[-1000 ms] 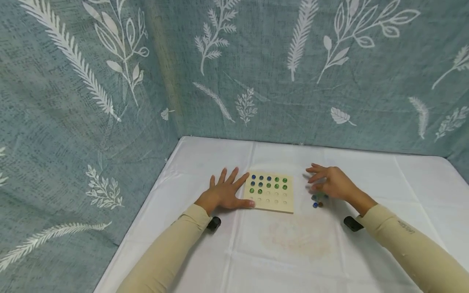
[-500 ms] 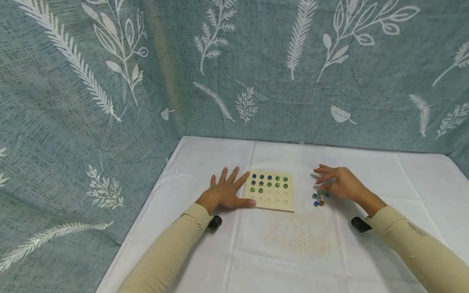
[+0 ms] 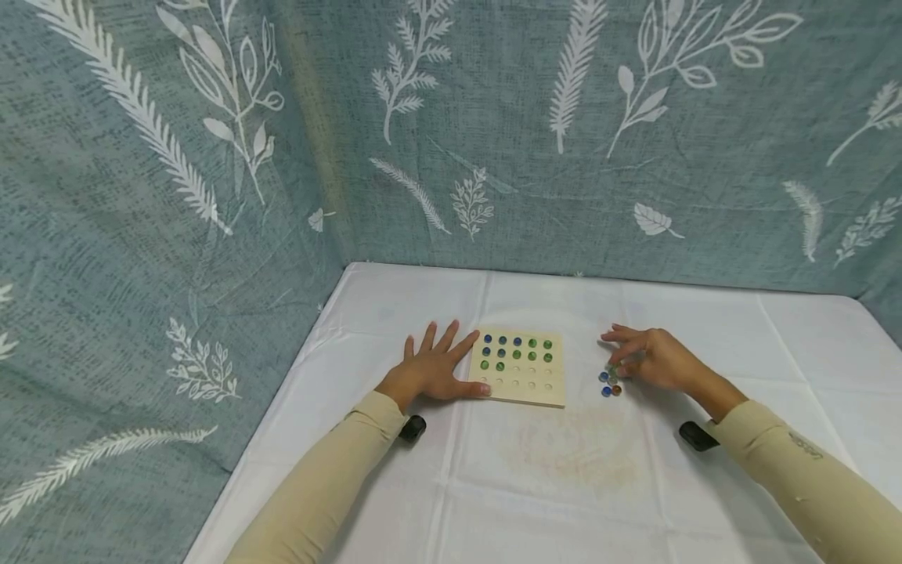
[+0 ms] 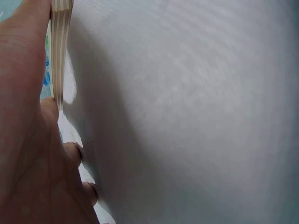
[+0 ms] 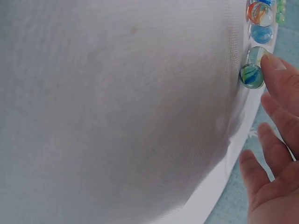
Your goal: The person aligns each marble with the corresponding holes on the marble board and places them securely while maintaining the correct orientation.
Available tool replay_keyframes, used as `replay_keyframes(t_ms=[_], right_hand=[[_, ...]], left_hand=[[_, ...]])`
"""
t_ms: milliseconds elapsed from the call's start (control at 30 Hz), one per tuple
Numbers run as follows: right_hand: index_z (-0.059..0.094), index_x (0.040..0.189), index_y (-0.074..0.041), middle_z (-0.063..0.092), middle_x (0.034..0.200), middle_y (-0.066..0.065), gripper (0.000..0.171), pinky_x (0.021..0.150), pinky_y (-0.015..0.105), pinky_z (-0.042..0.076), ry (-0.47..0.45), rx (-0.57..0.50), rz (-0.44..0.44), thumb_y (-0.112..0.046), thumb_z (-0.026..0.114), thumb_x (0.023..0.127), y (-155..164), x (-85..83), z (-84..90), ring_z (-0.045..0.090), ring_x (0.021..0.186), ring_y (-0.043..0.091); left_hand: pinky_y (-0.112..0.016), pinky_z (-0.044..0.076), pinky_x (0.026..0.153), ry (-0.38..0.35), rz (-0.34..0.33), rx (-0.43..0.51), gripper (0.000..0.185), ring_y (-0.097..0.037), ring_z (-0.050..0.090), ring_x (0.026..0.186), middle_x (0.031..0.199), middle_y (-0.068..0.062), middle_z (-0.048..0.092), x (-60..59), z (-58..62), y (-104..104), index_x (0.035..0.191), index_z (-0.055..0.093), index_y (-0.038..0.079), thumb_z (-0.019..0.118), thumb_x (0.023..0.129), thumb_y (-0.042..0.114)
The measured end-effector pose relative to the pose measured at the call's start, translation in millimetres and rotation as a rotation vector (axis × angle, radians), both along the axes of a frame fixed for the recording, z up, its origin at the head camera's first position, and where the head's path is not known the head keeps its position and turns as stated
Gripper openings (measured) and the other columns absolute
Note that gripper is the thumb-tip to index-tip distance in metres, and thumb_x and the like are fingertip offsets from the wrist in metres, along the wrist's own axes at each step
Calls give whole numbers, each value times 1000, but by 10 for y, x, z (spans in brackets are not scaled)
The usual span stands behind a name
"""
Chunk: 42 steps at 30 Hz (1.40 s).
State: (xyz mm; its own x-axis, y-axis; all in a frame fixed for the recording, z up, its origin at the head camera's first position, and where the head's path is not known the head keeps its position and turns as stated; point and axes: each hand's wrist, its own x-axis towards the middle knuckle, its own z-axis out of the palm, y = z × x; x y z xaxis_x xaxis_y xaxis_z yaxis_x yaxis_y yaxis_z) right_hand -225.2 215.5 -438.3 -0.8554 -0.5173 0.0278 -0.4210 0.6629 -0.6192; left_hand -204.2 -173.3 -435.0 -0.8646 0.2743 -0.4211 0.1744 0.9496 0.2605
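The person's left hand lies at the left side of a pale wooden board, its fingers spread wide and pointing toward the far side of the tabletop; the thumb stretches to the right and rests on the board's near left corner, and the index fingertip is at its far left corner. The left arm, in a beige sleeve, reaches in from the near left. The board sits around the middle of the tabletop and carries blue and green marbles: three blue and two green in the far row, two blue and three green in the next, two green at the left of the third, with shallow holes showing in the rest of that row and in the nearest one. To the right of the board lies a small cluster of loose marbles, blue, green, clear and orange-brown. The right hand comes in from the near right, wrist bent, over the far right side of this cluster. Its thumb and index finger bend down toward a green marble and a clear one, while the other fingers stand apart, reaching left; the thumb overlaps the clear marble in the right wrist view, but whether it pinches either one cannot be told.
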Motion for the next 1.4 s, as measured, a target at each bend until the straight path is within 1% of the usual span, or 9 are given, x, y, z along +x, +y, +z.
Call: replay_keyframes(t_ms=[167, 333, 533, 767, 933, 1133, 1400], right_hand=[[84, 87, -11, 65, 141, 25, 12, 115, 67, 37, -22, 4, 3, 0, 85, 82, -16, -7, -17, 41, 147, 52], [84, 87, -11, 66, 140, 23, 13, 116, 69, 37, -26, 14, 13, 0, 85, 81, -22, -22, -28, 42, 147, 52], [84, 89, -8, 67, 139, 23, 9, 115, 68, 37, -41, 10, 20, -2, 85, 83, -33, -35, -32, 42, 147, 51], [84, 89, -7, 68, 137, 23, 8, 114, 66, 40, -46, 0, 8, -1, 83, 84, -52, -37, -25, 42, 148, 51], [84, 90, -6, 67, 137, 25, 8, 113, 64, 42, -59, -33, -2, 0, 82, 85, -51, -18, -7, 42, 148, 50], [83, 93, -4, 67, 138, 25, 10, 114, 65, 40, -69, -69, -17, 2, 80, 86, -47, 16, 15, 42, 148, 50], [83, 97, -5, 67, 140, 21, 12, 116, 64, 38, -62, -76, -46, 2, 76, 89, -33, 20, 38, 43, 149, 45]], left_hand=[[-68, -5, 128, -5, 0, -1, 102, -37, -15, 164, 178, -1, -9, 7, 7, 3, 168, 6, 42, 58, 89, 80], [-68, -5, 128, -4, 3, 1, 102, -37, -15, 164, 178, -1, -8, 10, 9, 1, 168, 6, 42, 59, 89, 80], [-68, -5, 128, -1, 0, -4, 103, -37, -16, 164, 178, -1, -9, 6, 14, -5, 168, 5, 42, 58, 89, 80], [-68, -5, 129, 2, -3, -9, 103, -36, -15, 164, 178, 0, -9, -5, 10, 1, 168, 5, 42, 57, 89, 81], [-68, -5, 128, -5, 1, -10, 103, -36, -17, 164, 178, 0, -10, -4, 0, -10, 168, 4, 42, 58, 88, 81], [-68, -6, 128, -4, 4, -8, 104, -36, -16, 164, 178, 0, -10, -11, -23, -11, 168, 4, 42, 57, 88, 82], [-68, -6, 128, -11, 0, -9, 104, -36, -17, 163, 178, 0, -11, -17, -15, -8, 167, 3, 43, 57, 88, 82]])
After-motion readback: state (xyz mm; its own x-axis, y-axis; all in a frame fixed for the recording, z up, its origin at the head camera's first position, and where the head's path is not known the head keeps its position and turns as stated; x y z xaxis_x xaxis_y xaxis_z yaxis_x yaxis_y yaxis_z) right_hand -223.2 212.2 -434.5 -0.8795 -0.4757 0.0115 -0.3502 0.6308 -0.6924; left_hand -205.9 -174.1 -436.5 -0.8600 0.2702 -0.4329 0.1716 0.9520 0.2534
